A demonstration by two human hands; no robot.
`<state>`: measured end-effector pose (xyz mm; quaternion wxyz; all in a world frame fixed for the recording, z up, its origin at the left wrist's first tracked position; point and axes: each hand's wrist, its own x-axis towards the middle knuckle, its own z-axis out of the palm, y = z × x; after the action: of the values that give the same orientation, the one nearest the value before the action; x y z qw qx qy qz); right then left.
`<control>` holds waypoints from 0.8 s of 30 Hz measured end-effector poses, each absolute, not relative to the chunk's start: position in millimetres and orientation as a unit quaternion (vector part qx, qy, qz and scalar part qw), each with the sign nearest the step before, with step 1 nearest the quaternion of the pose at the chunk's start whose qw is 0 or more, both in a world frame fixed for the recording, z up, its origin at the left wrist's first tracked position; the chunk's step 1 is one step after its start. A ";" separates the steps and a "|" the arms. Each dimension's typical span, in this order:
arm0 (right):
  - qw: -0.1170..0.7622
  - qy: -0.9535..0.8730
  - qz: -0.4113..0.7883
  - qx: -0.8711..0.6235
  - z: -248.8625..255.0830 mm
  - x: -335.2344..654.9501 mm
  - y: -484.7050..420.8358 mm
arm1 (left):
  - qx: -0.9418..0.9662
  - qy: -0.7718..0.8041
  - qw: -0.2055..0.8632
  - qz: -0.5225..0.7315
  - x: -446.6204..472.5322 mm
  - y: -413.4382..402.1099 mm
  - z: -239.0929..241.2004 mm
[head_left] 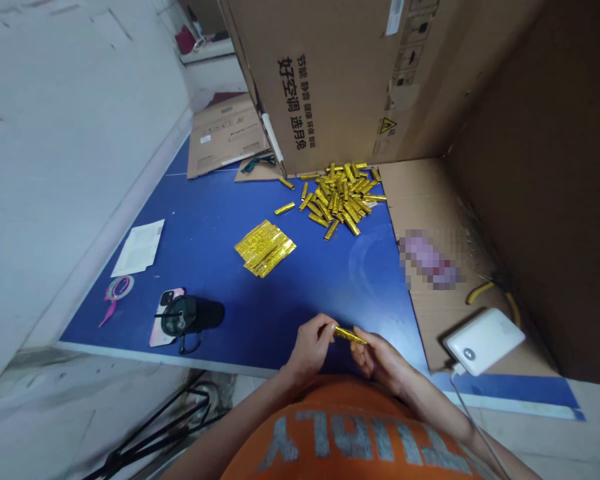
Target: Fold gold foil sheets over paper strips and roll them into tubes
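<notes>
Both my hands pinch one thin gold foil roll (351,335) over the near edge of the blue table (220,220). My left hand (312,344) is closed on its left end and my right hand (377,357) is closed on its right end. A flat stack of gold foil sheets (265,248) lies on the table ahead of my hands. Farther back, a heap of several finished gold rolls (341,195) rests by the big cardboard box (340,73).
A phone (163,320) and a small black fan (193,315) sit at the near left, with a tape roll (119,288) and a white paper (139,247) beyond. A white power bank (483,340) with cable and yellow-handled pliers (485,291) lie on cardboard at the right.
</notes>
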<state>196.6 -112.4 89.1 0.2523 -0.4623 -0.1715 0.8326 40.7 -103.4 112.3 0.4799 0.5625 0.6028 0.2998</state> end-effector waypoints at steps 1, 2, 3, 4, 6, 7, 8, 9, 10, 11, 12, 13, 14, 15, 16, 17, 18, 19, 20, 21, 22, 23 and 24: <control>0.260 -0.179 0.826 -0.466 88.4 196.3 -112.2 | 0.549 0.602 0.496 0.302 40.7 -103.4 110.5; 0.267 -0.189 0.821 -0.469 87.7 196.2 -112.0 | 0.532 0.600 0.514 0.305 40.6 -103.3 108.5; 0.274 -0.200 0.814 -0.472 87.1 196.1 -111.8 | 0.511 0.599 0.533 0.310 40.5 -103.0 106.5; 0.282 -0.213 0.806 -0.475 86.7 195.9 -111.7 | 0.490 0.597 0.551 0.314 40.3 -102.5 104.5; 0.297 -0.242 0.788 -0.482 86.9 195.3 -111.3 | 0.457 0.592 0.579 0.323 39.8 -101.0 101.1; 0.304 -0.257 0.778 -0.486 87.3 194.9 -110.9 | 0.446 0.591 0.588 0.325 39.5 -99.9 99.9; 0.310 -0.271 0.768 -0.490 87.9 194.6 -110.5 | 0.439 0.591 0.593 0.327 39.3 -98.8 98.9; 0.314 -0.285 0.759 -0.493 88.6 194.3 -110.0 | 0.436 0.591 0.594 0.328 39.2 -97.7 98.4; 0.318 -0.297 0.752 -0.496 89.3 194.1 -109.5 | 0.434 0.591 0.594 0.330 39.1 -96.8 98.3; 0.320 -0.308 0.745 -0.497 90.0 194.1 -108.9 | 0.433 0.592 0.594 0.332 39.2 -95.9 98.5; 0.321 -0.316 0.741 -0.498 90.6 194.1 -108.4 | 0.432 0.593 0.592 0.333 39.4 -95.4 99.0; 0.320 -0.321 0.739 -0.498 91.1 194.3 -108.1 | 0.433 0.595 0.589 0.335 39.5 -95.1 99.5; 0.319 -0.326 0.739 -0.496 91.5 194.4 -107.9 | 0.435 0.598 0.584 0.335 39.6 -95.2 100.1; 0.318 -0.329 0.739 -0.494 91.9 194.6 -108.0 | 0.438 0.600 0.580 0.335 39.7 -95.5 100.5; 0.317 -0.329 0.741 -0.492 92.1 194.7 -108.2 | 0.442 0.603 0.574 0.334 39.6 -96.2 100.6; 0.316 -0.323 0.744 -0.491 92.1 194.8 -108.5 | 0.446 0.605 0.569 0.333 39.4 -97.3 100.6; 0.314 -0.314 0.750 -0.490 91.8 194.8 -109.0 | 0.450 0.607 0.565 0.331 39.2 -98.6 100.3; 0.311 -0.302 0.756 -0.490 91.4 194.8 -109.4 | 0.457 0.609 0.559 0.329 39.0 -100.0 99.9; 0.307 -0.290 0.763 -0.490 90.8 194.6 -109.7 | 0.467 0.609 0.551 0.327 38.8 -101.5 99.4; 0.304 -0.280 0.768 -0.489 90.1 194.4 -109.9 | 0.481 0.609 0.542 0.325 38.7 -103.0 98.9; 0.302 -0.274 0.772 -0.488 89.4 194.1 -109.9 | 0.495 0.607 0.530 0.323 38.6 -104.1 98.6; 0.303 -0.273 0.772 -0.487 88.8 193.8 -109.8 | 0.508 0.605 0.521 0.322 38.7 -105.0 98.5; 0.305 -0.274 0.771 -0.487 88.2 193.6 -109.6 | 0.517 0.604 0.514 0.322 38.8 -105.4 98.5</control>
<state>193.6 -109.6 88.2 0.3053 -0.4871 -0.2741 0.7710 38.8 -105.4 98.5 0.5145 0.5171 0.6036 0.3219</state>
